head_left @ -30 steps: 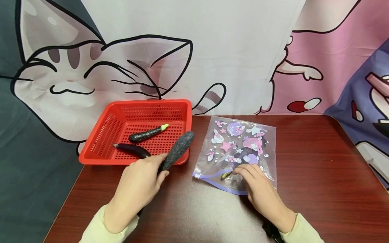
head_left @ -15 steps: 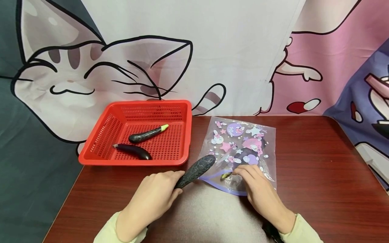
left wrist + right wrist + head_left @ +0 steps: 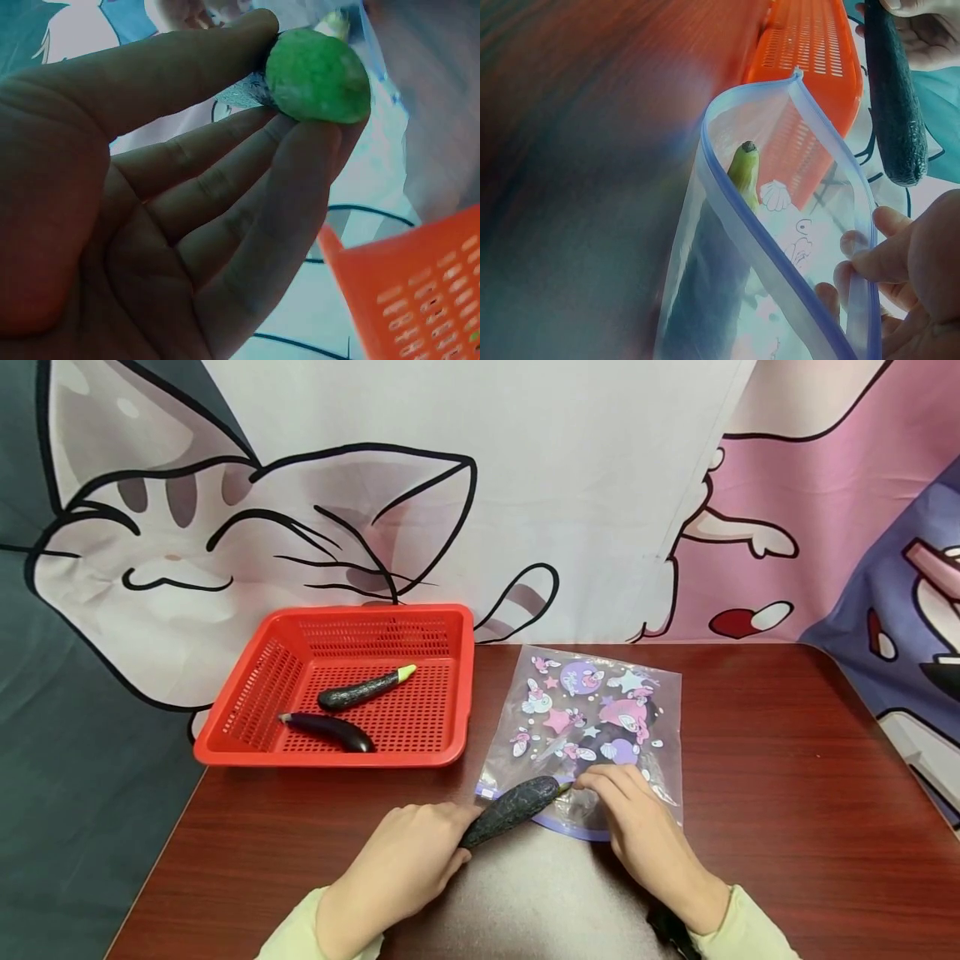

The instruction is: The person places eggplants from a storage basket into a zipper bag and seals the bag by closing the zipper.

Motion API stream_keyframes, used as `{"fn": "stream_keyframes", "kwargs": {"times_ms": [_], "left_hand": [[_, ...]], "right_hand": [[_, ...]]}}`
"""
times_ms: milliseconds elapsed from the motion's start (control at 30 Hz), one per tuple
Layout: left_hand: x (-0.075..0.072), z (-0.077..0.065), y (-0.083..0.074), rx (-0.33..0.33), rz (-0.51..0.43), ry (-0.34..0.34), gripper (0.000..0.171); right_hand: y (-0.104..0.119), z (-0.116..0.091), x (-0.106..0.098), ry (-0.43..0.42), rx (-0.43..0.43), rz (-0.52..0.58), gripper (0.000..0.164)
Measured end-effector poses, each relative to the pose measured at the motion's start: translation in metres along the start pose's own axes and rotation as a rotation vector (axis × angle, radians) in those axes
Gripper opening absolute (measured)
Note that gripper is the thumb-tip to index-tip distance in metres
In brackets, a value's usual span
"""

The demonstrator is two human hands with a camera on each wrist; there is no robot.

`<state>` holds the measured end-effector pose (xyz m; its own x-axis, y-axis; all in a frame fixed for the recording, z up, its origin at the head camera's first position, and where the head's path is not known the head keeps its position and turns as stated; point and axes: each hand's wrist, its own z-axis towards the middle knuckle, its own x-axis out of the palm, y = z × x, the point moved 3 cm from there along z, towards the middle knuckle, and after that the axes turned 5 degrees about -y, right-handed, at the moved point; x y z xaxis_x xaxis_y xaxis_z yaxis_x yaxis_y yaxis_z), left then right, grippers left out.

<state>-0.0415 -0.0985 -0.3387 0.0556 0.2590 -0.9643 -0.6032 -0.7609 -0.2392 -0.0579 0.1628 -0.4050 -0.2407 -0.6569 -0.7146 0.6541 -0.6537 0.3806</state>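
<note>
My left hand (image 3: 408,864) grips a dark, bumpy cucumber (image 3: 513,810) near its light green end (image 3: 319,79), thumb and fingers around it. The cucumber's far tip is over the mouth of a clear zip bag (image 3: 525,710) printed with pink and purple figures. At that mouth, my right hand (image 3: 637,827) pinches the upper edge, holding the bag open, as the right wrist view shows. Inside the bag lies a dark vegetable with a yellow-green stem (image 3: 744,176); its body is blurred by the plastic.
A red perforated basket (image 3: 217,752) stands at the left of the brown table (image 3: 787,793). Another bumpy cucumber (image 3: 360,692) with a light green end and a dark purple eggplant (image 3: 330,732) lie in it. A printed cloth (image 3: 600,527) hangs behind the table.
My left hand has carried the cucumber from the basket's front edge rightward and toward me, to the bag's mouth. My right hand and the bag have stayed in place.
</note>
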Motion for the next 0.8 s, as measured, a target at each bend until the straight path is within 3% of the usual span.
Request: {"fn": "stream_keyframes", "kwargs": {"times_ms": [533, 800], "left_hand": [[0.022, 0.005, -0.008, 0.057, 0.011, 0.006, 0.024], [0.032, 0.011, -0.014, 0.045, 0.035, 0.002, 0.023]], "right_hand": [[0.000, 0.001, -0.002, -0.004, -0.002, 0.013, 0.038], [0.001, 0.001, -0.002, -0.006, 0.001, 0.007, 0.037]]}}
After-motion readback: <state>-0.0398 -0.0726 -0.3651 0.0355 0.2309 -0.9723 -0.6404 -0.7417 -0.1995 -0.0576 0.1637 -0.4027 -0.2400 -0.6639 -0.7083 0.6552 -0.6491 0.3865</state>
